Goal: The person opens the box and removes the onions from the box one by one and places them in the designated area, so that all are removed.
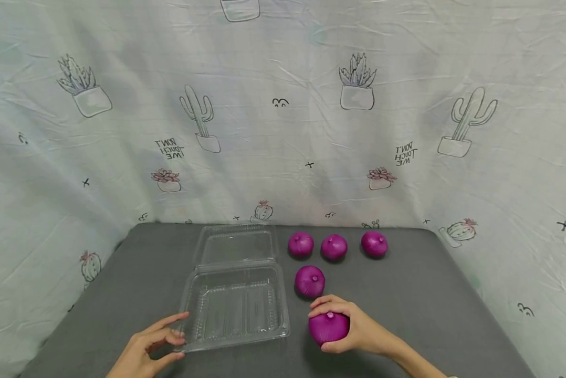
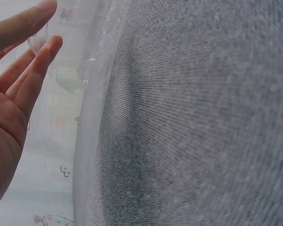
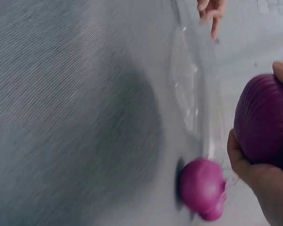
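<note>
My right hand (image 1: pixel 354 328) grips a purple onion (image 1: pixel 329 328), thumb below and fingers over its far side. The onion (image 3: pixel 264 123) is held above the grey table in the right wrist view. At the left edge of an open clear plastic container (image 1: pixel 283 302), my left hand (image 1: pixel 148 346) holds the rim between thumb and fingers. Part of the clear rim shows between thumb and fingers of the left hand (image 2: pixel 19 89) in the left wrist view. The container's base holds nothing, and its lid (image 1: pixel 238 247) lies folded back behind it.
One onion (image 1: pixel 310 282) lies just beyond the right hand, right of the container. Farther back lie three more: a left onion (image 1: pixel 301 245), a middle onion (image 1: pixel 334 248) and a right onion (image 1: pixel 374 244). A patterned white curtain (image 1: pixel 283 131) surrounds the grey table (image 1: pixel 420 294).
</note>
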`<state>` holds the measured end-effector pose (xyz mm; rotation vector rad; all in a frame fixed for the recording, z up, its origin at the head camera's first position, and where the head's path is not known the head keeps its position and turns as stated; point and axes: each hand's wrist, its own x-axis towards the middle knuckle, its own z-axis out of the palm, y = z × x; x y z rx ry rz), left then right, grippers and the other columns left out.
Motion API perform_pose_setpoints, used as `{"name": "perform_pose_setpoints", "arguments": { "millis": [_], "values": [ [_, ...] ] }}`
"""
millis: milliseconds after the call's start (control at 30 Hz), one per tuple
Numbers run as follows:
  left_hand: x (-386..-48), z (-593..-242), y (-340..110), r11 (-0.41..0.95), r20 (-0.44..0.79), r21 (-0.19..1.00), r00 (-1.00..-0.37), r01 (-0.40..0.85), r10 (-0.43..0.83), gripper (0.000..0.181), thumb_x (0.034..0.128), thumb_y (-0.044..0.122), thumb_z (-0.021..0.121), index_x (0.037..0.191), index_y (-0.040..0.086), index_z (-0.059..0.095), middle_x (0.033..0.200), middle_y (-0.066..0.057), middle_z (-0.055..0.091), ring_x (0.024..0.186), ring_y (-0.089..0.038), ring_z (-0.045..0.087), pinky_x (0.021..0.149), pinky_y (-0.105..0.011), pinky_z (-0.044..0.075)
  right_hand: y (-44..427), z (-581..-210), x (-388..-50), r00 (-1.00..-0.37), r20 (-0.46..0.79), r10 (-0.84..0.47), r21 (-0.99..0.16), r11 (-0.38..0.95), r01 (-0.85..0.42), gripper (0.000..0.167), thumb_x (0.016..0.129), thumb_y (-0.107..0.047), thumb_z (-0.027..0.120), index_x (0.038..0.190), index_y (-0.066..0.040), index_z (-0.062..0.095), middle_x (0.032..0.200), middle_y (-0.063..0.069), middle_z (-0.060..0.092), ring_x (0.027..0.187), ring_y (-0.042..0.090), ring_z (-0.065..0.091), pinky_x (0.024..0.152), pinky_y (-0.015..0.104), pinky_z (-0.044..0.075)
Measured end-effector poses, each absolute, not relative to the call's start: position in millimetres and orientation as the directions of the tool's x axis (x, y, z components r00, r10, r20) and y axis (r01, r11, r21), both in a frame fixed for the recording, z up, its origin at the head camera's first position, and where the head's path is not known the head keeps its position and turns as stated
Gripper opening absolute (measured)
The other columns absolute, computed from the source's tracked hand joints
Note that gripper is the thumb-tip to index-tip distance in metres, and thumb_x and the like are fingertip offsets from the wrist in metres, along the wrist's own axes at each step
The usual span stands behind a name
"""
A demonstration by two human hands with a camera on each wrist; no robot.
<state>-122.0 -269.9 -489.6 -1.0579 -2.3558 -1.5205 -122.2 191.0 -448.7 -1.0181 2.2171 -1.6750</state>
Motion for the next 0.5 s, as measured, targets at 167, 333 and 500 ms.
{"name": "perform_pose_setpoints", "arguments": {
  "millis": [167,333,500],
  "values": [
    [-123.3,-491.1,-270.9,0.221,0.487,0.736,-0.727,0.640,0.484,0.035,0.0676,-0.010,0.079,0.094,0.009,0.066,0.137,0.006,0.051,0.092,-0.014,0.066,0.071,-0.024,0.058,209.1,-457.9,-125.6,-0.766,0.196,-0.613,-0.922,0.150,-0.356,0.041,0.081,-0.008,0.076,0.120,-0.014,0.064,0.130,0.015,0.048,0.117,0.018,0.050,0.083,0.034,0.056],
    [-123.8,-491.1,-271.2,0.224,0.492,0.730,-0.724,0.646,0.483,0.037,0.0669,-0.011,0.079,0.094,0.010,0.066,0.138,0.005,0.051,0.092,-0.014,0.066,0.070,-0.024,0.058,224.6,-467.5,-136.2,-0.767,0.220,-0.602,-0.909,0.158,-0.385,0.042,0.082,-0.007,0.075,0.122,-0.007,0.061,0.130,0.022,0.046,0.118,0.015,0.049,0.083,0.033,0.056],
    [-123.3,-490.6,-269.8,0.243,0.468,0.742,-0.743,0.624,0.478,0.036,0.0668,-0.008,0.080,0.094,0.011,0.066,0.136,0.009,0.050,0.092,-0.013,0.066,0.070,-0.024,0.058,238.9,-477.8,-149.7,-0.771,0.235,-0.592,-0.903,0.161,-0.398,0.044,0.081,-0.005,0.075,0.122,-0.002,0.060,0.130,0.025,0.046,0.120,0.013,0.047,0.084,0.032,0.055]
  ]
}}
